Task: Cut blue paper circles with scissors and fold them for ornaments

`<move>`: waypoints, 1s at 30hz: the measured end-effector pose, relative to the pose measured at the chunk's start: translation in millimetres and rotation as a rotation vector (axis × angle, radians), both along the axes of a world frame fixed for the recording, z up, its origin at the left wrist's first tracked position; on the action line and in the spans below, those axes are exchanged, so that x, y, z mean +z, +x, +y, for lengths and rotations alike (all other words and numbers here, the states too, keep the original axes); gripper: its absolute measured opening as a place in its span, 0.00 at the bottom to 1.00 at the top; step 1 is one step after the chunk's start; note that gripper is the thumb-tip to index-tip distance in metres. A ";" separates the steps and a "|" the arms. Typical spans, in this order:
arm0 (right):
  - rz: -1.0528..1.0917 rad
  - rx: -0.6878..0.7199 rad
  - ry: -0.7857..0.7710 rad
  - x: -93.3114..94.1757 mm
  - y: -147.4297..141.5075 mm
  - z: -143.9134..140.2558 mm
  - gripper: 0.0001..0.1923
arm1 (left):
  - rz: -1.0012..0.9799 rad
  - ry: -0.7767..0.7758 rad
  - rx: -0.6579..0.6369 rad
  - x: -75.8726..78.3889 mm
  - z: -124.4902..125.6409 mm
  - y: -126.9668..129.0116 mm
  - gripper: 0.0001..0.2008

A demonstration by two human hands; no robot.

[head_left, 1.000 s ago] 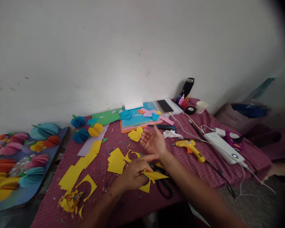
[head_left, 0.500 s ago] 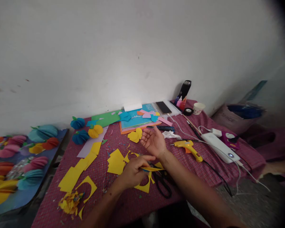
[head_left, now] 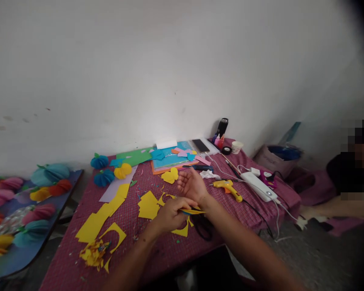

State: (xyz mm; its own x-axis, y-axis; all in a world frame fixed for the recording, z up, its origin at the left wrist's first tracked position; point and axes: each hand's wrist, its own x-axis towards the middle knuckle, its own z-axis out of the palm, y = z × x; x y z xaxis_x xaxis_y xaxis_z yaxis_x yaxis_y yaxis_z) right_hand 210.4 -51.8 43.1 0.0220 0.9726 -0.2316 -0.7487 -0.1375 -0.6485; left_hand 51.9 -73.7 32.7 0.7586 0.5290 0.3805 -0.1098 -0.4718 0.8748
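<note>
My left hand (head_left: 172, 213) is closed on a folded yellow paper piece (head_left: 194, 211) that shows a bit of blue at its edge. Its fingertips lie against or just in front of my right wrist; I cannot tell if they touch. Palm up and holding nothing, my right hand (head_left: 193, 186) has loosely curled fingers, apart from one another. Black-handled scissors (head_left: 204, 227) lie below the right wrist, their blades hidden. Yellow cut rounds (head_left: 170, 175) rest just beyond the right fingers. Yellow paper squares (head_left: 148, 205) and cut-out scraps (head_left: 181, 231) are around the left hand.
A yellow glue gun (head_left: 227, 189) with its cord, a white power bank (head_left: 259, 186) and a phone (head_left: 200, 145) are at the right. Paper pumpkins (head_left: 104, 178) stand at the left; more cover a blue board (head_left: 60, 202). A person's arm (head_left: 336, 208) shows at far right.
The view has turned to the right, bringing more of a person into sight. My hands keep nearly the same pose, with the yellow paper still in the left.
</note>
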 end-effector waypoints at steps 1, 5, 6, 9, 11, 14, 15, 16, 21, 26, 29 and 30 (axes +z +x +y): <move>-0.029 -0.037 0.020 2.3 4.1 -6.3 0.24 | -0.016 -0.105 0.030 0.8 1.4 -1.0 0.05; -0.204 -0.183 0.129 3.9 10.2 -44.9 0.10 | -0.193 -0.576 0.291 -2.3 11.1 -0.8 0.10; -0.254 -0.201 0.152 2.1 8.8 -56.1 0.07 | -0.250 -0.652 0.344 -4.3 14.1 0.1 0.12; -0.758 -0.237 0.299 -4.6 0.7 -85.3 0.02 | -0.397 -0.846 0.396 -10.3 21.6 3.1 0.15; -1.021 -0.147 0.375 -6.3 -5.8 -98.0 0.02 | -0.452 -0.916 0.412 -13.5 24.9 3.7 0.16; -1.320 -0.049 0.424 -3.5 -11.5 -107.9 0.07 | -0.467 -0.957 0.458 -17.1 28.9 1.7 0.18; -1.431 -0.022 0.404 -2.5 -11.2 -110.0 0.08 | -0.479 -0.970 0.474 -18.1 30.5 0.5 0.19; -1.551 0.010 0.363 -2.0 -9.6 -112.1 0.09 | -0.497 -0.988 0.489 -19.0 32.1 -0.8 0.19; -2.062 0.219 0.056 -14.3 9.2 -127.8 0.16 | -0.551 -1.060 0.517 -22.2 39.0 -5.2 0.19; -2.196 0.263 -0.020 -28.5 15.1 -141.4 0.22 | -0.584 -1.065 0.515 -25.9 40.2 -5.0 0.19; -2.247 0.307 -0.098 -28.6 11.2 -142.7 0.22 | -0.596 -1.073 0.510 -27.5 40.5 -4.6 0.19; -2.258 0.324 -0.110 -27.7 10.5 -142.2 0.22 | -0.601 -1.077 0.507 -27.7 40.7 -4.6 0.19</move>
